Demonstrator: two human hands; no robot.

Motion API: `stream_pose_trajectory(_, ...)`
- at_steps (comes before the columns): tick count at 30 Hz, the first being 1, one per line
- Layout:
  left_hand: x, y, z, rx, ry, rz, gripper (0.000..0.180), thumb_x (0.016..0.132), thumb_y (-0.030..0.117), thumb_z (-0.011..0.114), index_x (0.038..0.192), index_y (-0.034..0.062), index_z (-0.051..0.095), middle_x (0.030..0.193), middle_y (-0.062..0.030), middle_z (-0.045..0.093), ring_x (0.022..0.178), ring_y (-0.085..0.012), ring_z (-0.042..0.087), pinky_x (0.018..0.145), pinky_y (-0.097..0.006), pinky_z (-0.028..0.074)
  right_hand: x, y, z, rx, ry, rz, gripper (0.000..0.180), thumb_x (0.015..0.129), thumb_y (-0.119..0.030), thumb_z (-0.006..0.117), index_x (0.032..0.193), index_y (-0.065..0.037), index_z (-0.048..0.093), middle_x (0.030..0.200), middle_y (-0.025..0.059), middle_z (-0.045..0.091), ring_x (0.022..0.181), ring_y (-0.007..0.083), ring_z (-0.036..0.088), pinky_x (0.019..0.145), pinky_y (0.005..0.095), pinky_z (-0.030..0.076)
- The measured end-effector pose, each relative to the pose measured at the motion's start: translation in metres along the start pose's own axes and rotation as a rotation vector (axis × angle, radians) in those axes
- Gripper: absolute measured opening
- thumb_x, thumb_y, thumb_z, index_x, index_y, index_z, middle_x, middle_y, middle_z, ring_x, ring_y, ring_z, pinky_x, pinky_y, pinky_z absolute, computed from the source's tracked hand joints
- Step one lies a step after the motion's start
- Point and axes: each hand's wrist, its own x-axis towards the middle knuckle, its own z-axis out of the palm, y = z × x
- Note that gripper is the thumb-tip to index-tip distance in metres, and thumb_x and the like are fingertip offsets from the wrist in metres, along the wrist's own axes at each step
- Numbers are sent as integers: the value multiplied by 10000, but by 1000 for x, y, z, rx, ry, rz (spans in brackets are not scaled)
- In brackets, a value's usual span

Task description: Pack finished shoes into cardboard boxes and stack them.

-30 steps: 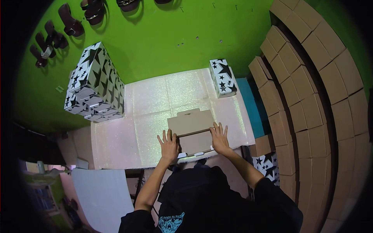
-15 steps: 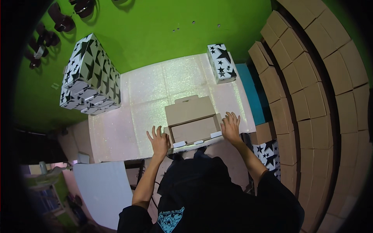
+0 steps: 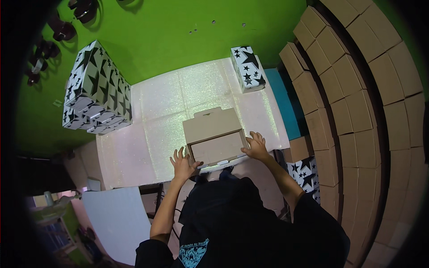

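An unfolded cardboard box (image 3: 216, 149), brown inside, lies at the table's near edge with its lid (image 3: 213, 126) laid back away from me. My left hand (image 3: 182, 165) is at the box's near left corner, its fingers spread and its thumb pressing over the front edge. At the near right corner is my right hand (image 3: 256, 147), with fingers apart and the thumb reaching onto the box's edge. A small white tab (image 3: 223, 162) shows at the middle of the front edge. Neither hand is wrapped round anything.
The table has a shiny, pale cover (image 3: 165, 102). Stacked star-patterned boxes (image 3: 100, 94) stand at the far left, and another star-patterned box (image 3: 248, 69) at the far right. Many brown cartons (image 3: 344, 98) line the right side. Dark sandals (image 3: 62, 29) hang on the green wall.
Both thumbs have moved inward onto the box's front corners. The white tabs at those corners, plain to see before, are now turned in or covered. The whole view has shifted slightly.
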Motion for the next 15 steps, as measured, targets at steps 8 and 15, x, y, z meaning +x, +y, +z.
stream_pose_trajectory(8, -15, -1, 6, 92, 17, 87, 984, 672, 612, 802, 1331, -69, 536, 1542, -274, 307, 1453, -489, 197, 1118, -722, 131, -15, 9, -3, 10, -24, -213, 1011, 676, -572, 828, 1444, -34, 451, 1500, 257, 347, 1397, 454, 312, 1144, 537, 278)
stream_pose_trajectory(15, -17, 5, 4, -56, 59, -29, 911, 829, 600, 689, 1370, -101, 473, 1578, -292, 218, 1459, -497, 182, 1115, -717, 154, -13, 10, 2, 104, 50, -194, 945, 771, -552, 774, 1450, -1, 416, 1493, 281, 343, 1387, 464, 320, 1137, 545, 280)
